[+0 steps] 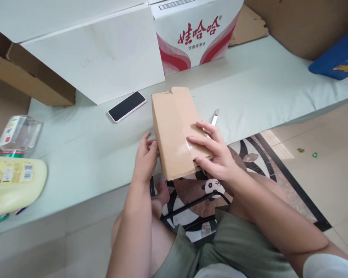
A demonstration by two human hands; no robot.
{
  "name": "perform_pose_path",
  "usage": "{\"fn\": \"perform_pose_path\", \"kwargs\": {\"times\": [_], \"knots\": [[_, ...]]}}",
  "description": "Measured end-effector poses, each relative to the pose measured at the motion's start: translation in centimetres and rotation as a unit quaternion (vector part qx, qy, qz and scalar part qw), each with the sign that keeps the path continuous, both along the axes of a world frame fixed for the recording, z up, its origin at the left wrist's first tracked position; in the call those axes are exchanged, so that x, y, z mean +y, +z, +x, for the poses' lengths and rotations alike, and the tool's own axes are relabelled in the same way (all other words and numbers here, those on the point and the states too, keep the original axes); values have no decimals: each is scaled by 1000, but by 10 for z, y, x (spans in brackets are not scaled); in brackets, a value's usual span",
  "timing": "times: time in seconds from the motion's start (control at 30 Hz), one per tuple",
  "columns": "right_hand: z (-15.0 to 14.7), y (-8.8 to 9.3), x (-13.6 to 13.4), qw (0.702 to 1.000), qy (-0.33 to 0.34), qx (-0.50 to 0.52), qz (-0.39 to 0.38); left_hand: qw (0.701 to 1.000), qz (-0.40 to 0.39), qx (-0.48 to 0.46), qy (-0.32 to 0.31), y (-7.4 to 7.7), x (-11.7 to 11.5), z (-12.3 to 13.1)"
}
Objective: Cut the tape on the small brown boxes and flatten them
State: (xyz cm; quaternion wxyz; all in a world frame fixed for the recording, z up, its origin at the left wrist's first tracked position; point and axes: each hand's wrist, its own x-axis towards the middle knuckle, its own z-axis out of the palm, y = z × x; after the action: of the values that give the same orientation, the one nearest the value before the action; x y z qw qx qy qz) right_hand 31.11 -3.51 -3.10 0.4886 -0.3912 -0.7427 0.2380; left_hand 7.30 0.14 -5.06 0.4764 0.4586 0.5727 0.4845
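A brown cardboard box (175, 131) stands at the front edge of the cloth-covered table, with shiny tape on its near part. My left hand (146, 158) is at the box's left side, fingers bent and partly hidden behind it. Spread across the box's right part are the fingers of my right hand (214, 152), resting on the cardboard. A utility knife (214, 119) lies on the table just beyond my right hand, its lower part hidden by the fingers.
A phone (127, 107) lies to the left of the box. White cartons (104, 54) and a red-and-white carton (198, 40) stand behind. A clear bottle (24, 133) and a yellow jug (17, 183) are at far left, a blue container (336, 58) at far right.
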Motion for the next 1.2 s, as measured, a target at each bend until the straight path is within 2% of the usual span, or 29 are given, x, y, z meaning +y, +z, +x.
{"fn": "perform_pose_path", "kwargs": {"times": [0.07,0.1,0.17,0.23,0.3,0.33,0.4,0.43,0.5,0.6,0.67,0.73,0.8,0.87,0.97,1.03,1.1,1.2], "knots": [[-3,-2,2,1000,24,-7,7,994,95,31,46,2,2,-5],[-4,-3,3,999,40,-11,7,985,158,42,47,5,2,-8],[-6,-3,2,997,71,-22,1,956,283,74,0,12,1,-11],[-6,-1,1,995,95,-27,-9,934,337,108,-57,18,0,-12],[-4,3,1,996,88,-20,-28,935,325,126,-68,22,-2,-12],[-3,5,1,997,57,-18,-46,939,316,124,-59,22,-2,-13],[0,10,4,992,-50,-40,-107,942,313,117,-40,21,-2,-13],[2,11,7,980,-109,-69,-153,942,313,114,-36,20,-2,-13],[6,12,13,935,-193,-155,-252,944,311,109,-33,20,-1,-13],[11,7,21,871,-222,-285,-333,945,304,117,-23,21,-1,-13],[14,2,24,849,-223,-337,-340,943,307,129,-9,21,-2,-12],[15,-2,27,840,-222,-359,-340,939,314,141,4,21,-1,-13],[16,-3,29,846,-223,-352,-332,934,324,148,13,19,0,-14],[16,-2,30,867,-229,-308,-318,931,332,147,17,16,1,-15],[15,2,28,906,-261,-185,-277,931,338,138,17,11,0,-15],[13,4,24,935,-270,-90,-211,932,338,130,13,10,-2,-14],[8,5,17,963,-243,-2,-118,932,338,130,3,12,-4,-13],[-3,6,5,986,-147,81,-5,918,351,181,-36,17,-5,-11]]}}
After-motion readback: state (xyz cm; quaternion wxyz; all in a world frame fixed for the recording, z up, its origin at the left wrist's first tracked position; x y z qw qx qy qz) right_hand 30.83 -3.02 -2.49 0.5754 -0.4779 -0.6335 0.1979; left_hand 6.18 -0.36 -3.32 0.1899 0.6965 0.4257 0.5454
